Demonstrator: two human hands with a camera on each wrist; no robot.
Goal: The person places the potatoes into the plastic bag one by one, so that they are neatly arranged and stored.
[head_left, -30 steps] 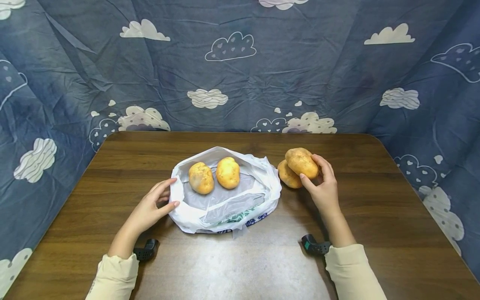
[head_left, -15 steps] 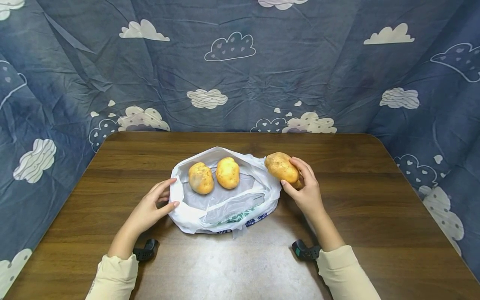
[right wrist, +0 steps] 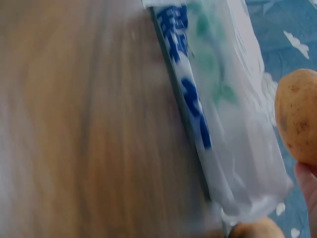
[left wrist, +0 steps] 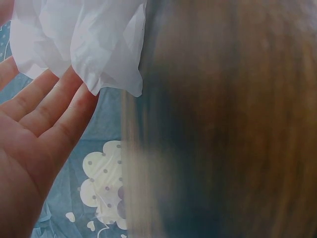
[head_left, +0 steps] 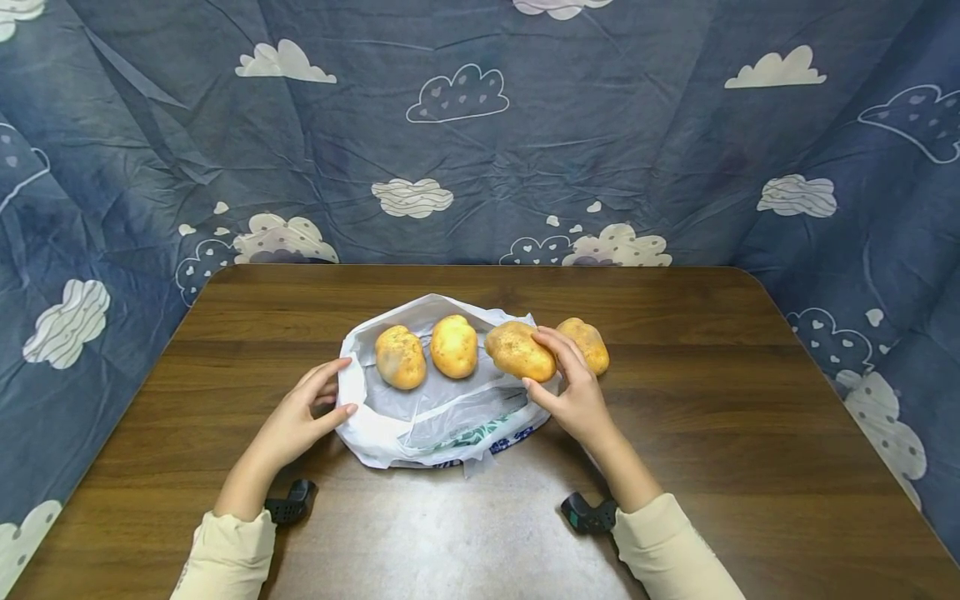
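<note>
My right hand [head_left: 573, 392] grips a potato [head_left: 519, 350] over the right side of a white plastic bag [head_left: 352, 429]. The right wrist view shows that potato [right wrist: 299, 116] at the right edge, level with the bag's top. Inside the bag's open mouth lie two potatoes, one on the left [head_left: 401, 357] and one nearer the middle [head_left: 453, 346]. Another potato [head_left: 585, 344] rests on the table just right of the bag, partly behind my right hand. My left hand [head_left: 296, 421] holds the bag's left rim; in the left wrist view the plastic [left wrist: 106, 44] covers its fingertips.
Everything rests on a brown wooden table [head_left: 750, 433] with a bright glare near its front. Behind it hangs a blue curtain [head_left: 600, 133] with a cloud pattern. Each wrist carries a small black camera, one on the left [head_left: 292, 502] and one on the right [head_left: 587, 512].
My right hand has carried the potato leftward, from above the potato on the table to over the bag's right side. That table potato now shows more. My left hand stays at the rim.
</note>
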